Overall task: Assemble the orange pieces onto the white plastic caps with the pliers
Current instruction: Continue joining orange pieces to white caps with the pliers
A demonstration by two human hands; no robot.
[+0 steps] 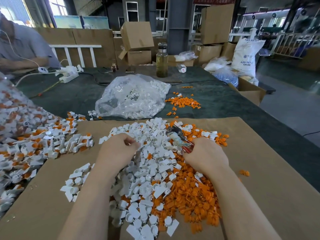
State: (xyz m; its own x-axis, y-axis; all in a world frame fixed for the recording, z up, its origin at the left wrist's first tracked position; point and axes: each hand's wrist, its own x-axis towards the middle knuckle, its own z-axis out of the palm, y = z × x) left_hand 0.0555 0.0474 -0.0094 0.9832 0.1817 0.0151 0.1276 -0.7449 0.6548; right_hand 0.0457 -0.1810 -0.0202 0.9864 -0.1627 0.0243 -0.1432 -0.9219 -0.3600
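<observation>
A heap of white plastic caps (147, 172) lies on the brown cardboard sheet (270, 179), with a mass of small orange pieces (190, 200) mixed in on its right side. My right hand (206, 156) grips the red handles of the pliers (180, 138), whose taped jaws point up and left over the heap. My left hand (117, 149) hovers over the white caps with its fingers curled, pinching a small piece that is mostly hidden by the fingers.
Caps fitted with orange pieces (38, 146) pile up at the left. A clear bag of white caps (131, 97) and loose orange pieces (183, 102) lie on the dark table behind. A glass bottle (161, 60), a power strip (69, 74) and another person (20, 47) are farther back.
</observation>
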